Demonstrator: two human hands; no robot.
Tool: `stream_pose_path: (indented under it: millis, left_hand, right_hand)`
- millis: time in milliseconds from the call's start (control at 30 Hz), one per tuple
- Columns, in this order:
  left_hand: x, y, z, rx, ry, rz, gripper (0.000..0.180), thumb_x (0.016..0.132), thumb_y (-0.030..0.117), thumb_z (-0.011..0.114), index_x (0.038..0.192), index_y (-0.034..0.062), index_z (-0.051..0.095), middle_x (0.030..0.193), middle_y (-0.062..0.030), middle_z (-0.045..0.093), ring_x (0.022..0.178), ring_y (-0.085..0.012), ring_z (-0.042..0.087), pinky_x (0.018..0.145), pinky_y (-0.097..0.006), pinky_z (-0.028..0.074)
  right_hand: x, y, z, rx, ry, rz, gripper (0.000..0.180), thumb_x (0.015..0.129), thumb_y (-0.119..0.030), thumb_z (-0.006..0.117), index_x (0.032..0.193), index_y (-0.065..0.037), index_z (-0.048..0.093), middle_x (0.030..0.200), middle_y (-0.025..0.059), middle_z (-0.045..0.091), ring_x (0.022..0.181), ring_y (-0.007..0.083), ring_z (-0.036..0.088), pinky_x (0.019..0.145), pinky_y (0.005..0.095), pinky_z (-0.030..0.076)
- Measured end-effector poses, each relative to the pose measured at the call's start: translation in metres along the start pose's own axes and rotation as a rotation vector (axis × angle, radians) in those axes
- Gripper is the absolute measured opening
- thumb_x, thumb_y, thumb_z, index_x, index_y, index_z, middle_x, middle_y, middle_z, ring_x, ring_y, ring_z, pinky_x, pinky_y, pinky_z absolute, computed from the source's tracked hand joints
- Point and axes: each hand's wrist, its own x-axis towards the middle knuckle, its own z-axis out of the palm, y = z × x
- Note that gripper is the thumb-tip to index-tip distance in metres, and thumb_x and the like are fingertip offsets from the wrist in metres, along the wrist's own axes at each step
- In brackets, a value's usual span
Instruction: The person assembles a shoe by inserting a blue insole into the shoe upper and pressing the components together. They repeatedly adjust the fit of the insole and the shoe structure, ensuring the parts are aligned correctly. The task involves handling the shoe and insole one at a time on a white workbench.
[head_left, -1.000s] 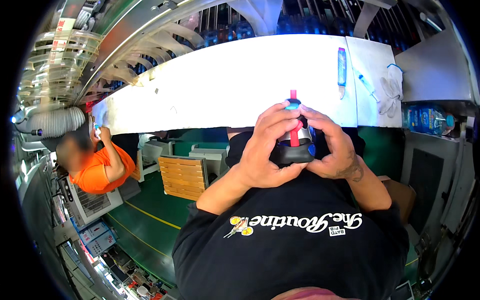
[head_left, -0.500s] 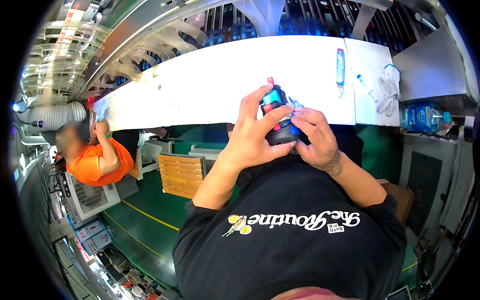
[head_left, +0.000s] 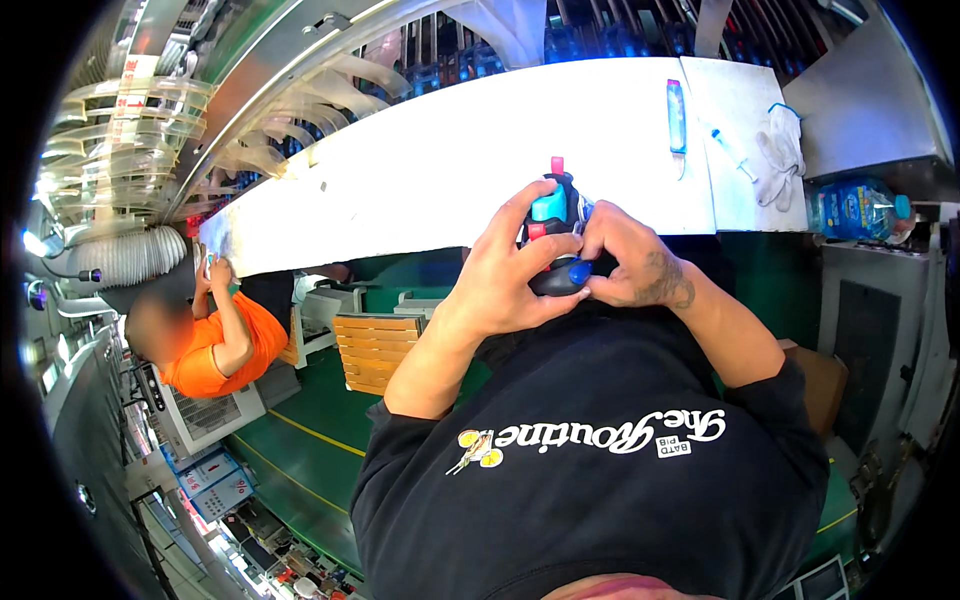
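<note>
Held up at the front edge of the white table is a small black shoe (head_left: 560,285) with a teal inside and red tabs. My left hand (head_left: 510,262) is wrapped round its left side, fingers over the top and thumb near the toe. My right hand (head_left: 632,258) is closed against the shoe's right side, its fingers bent and pressed together near a blue part by the toe. What the right fingertips pinch, if anything, is hidden.
On the white table (head_left: 430,160) at right lie a blue cutter knife (head_left: 677,125), a syringe (head_left: 733,155) and white gloves (head_left: 780,160). A water bottle (head_left: 860,212) stands beyond the right end. A co-worker in orange (head_left: 235,345) sits at left, near a wooden-slatted seat (head_left: 375,350).
My right hand has curled its fingers in closer to the shoe's side. The left hand keeps its hold. The whole view has shifted slightly.
</note>
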Motion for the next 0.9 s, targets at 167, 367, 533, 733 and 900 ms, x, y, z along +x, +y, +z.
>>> stream_pose_path:
  millis: [167, 367, 533, 733, 900]
  left_hand:
    - [-0.011, -0.010, -0.005, -0.021, 0.090, 0.005, 0.054, 0.062, 0.016, 0.099, 0.111, 0.0101, 0.077, 0.153, -0.0269, 0.054, 0.123, -0.0417, 0.071, 0.097, -0.047, 0.062]
    - [-0.019, -0.010, -0.013, 0.109, 0.128, -0.099, 0.055, 0.064, 0.016, 0.097, 0.114, 0.0058, 0.075, 0.155, -0.0293, 0.053, 0.126, -0.0425, 0.070, 0.099, -0.047, 0.062]
    - [-0.021, -0.001, -0.014, 0.233, 0.113, -0.204, 0.062, 0.065, 0.018, 0.098, 0.120, 0.0074, 0.074, 0.161, -0.0294, 0.047, 0.132, -0.0439, 0.067, 0.101, -0.049, 0.061]
    - [-0.017, -0.001, -0.016, 0.317, 0.041, -0.198, 0.071, 0.064, 0.024, 0.103, 0.127, 0.0100, 0.073, 0.165, -0.0263, 0.043, 0.131, -0.0431, 0.067, 0.100, -0.048, 0.061]
    - [-0.015, -0.001, -0.020, 0.306, 0.009, -0.282, 0.074, 0.063, 0.026, 0.104, 0.129, 0.0113, 0.073, 0.166, -0.0261, 0.042, 0.130, -0.0429, 0.067, 0.100, -0.049, 0.062]
  right_hand:
    - [0.000, 0.008, 0.005, -0.106, 0.132, 0.082, 0.069, 0.069, -0.020, 0.100, 0.124, -0.006, 0.062, 0.118, 0.0117, 0.061, 0.111, 0.0300, 0.062, 0.096, 0.0405, 0.054]
    - [-0.004, 0.020, 0.038, -0.228, 0.230, -0.057, 0.059, 0.071, -0.009, 0.093, 0.125, -0.007, 0.070, 0.125, 0.0105, 0.062, 0.119, 0.0317, 0.062, 0.102, 0.0437, 0.053]
    - [0.008, 0.023, 0.032, -0.170, 0.166, -0.010, 0.046, 0.070, -0.003, 0.088, 0.111, -0.009, 0.070, 0.115, 0.0102, 0.062, 0.113, 0.0317, 0.062, 0.098, 0.0440, 0.053]
    - [0.008, 0.037, 0.023, -0.244, 0.015, -0.009, 0.042, 0.069, -0.012, 0.090, 0.107, -0.011, 0.070, 0.112, 0.0103, 0.061, 0.110, 0.0320, 0.061, 0.096, 0.0432, 0.053]
    - [0.011, 0.022, 0.044, -0.239, 0.261, -0.008, 0.056, 0.069, -0.010, 0.091, 0.122, -0.009, 0.073, 0.117, 0.0112, 0.064, 0.112, 0.0317, 0.063, 0.097, 0.0451, 0.053]
